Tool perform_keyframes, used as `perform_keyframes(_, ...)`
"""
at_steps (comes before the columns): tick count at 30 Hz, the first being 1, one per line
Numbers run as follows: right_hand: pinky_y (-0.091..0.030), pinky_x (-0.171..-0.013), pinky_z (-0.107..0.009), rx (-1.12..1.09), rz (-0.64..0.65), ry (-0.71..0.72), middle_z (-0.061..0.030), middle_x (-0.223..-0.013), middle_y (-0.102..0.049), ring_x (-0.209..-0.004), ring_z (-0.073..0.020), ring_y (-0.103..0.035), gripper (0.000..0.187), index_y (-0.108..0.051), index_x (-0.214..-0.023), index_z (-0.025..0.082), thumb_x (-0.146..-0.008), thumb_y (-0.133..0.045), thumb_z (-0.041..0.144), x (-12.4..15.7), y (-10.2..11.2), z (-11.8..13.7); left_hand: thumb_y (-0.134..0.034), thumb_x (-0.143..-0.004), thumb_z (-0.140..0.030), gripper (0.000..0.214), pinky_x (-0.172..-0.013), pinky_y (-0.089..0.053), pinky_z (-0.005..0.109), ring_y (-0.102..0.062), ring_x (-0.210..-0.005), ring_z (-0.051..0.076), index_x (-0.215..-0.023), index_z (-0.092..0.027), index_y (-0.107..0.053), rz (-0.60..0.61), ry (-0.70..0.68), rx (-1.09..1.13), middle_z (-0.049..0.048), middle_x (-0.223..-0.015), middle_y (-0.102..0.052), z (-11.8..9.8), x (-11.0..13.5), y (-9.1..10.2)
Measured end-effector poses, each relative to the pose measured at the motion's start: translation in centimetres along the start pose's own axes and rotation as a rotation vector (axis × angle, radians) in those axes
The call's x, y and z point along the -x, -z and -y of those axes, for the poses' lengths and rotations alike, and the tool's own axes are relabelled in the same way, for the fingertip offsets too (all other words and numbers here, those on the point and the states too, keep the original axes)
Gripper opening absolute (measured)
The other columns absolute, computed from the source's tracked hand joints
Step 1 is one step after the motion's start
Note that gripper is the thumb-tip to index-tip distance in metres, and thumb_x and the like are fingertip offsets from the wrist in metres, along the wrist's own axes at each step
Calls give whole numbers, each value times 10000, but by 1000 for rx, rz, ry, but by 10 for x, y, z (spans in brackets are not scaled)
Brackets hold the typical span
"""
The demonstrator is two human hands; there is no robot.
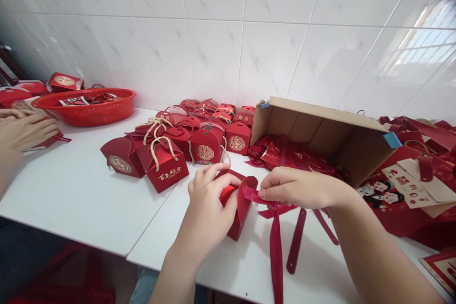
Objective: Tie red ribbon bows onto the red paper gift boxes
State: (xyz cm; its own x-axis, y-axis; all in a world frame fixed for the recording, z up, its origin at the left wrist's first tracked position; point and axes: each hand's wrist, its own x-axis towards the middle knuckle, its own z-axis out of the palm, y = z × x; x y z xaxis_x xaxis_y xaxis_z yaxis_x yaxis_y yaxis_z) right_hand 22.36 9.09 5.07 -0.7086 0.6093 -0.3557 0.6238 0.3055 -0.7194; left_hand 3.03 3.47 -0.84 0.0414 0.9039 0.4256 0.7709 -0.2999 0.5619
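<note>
My left hand (208, 209) is closed round a small red gift box (239, 213) on the white table (81, 194), fingers curled over its top flaps. My right hand (295, 187) pinches the end of a dark red ribbon strip (276, 247) right at the box's rounded flap. Two more loose ribbon strips (297, 240) lie under and in front of my right wrist.
Several finished red boxes (199, 137) with rope handles stand behind. A cardboard carton (331, 133) lies on its side spilling flat red blanks. Red paper bags (409, 190) are piled at the right. A red basin (85, 107) and another person's hands (21, 128) are at far left.
</note>
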Motion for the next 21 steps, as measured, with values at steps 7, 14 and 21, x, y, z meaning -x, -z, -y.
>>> perform_keyframes(7,-342,-498,-238,104,-298,23,-16,-703,-547,-546,-100,-457,362,-626,-772,166,-895,-468,468,3,-4,-2,-597,-820,-207,119,-939,-437,456,-551,-1074,246,-807,-254,-705,-289,-85,64,42,-1111,-623,-1,-1,0)
perform_keyframes(14,-468,-635,-231,-55,-425,321,-37,-983,-606,-742,-115,-557,275,-691,-953,206,-865,-586,444,-8,-15,10,-629,-812,-151,132,-874,-490,278,-626,-952,146,-850,-237,-722,-405,-166,223,20,-986,-647,-5,0,0)
perform_keyframes(21,-459,-602,-241,-203,-697,422,-4,-800,-617,-691,-114,-562,178,-659,-807,199,-864,-623,364,21,-13,24,-651,-810,-280,155,-943,-456,308,-597,-1033,175,-957,-261,-695,-299,-22,221,13,-1065,-629,3,-1,11)
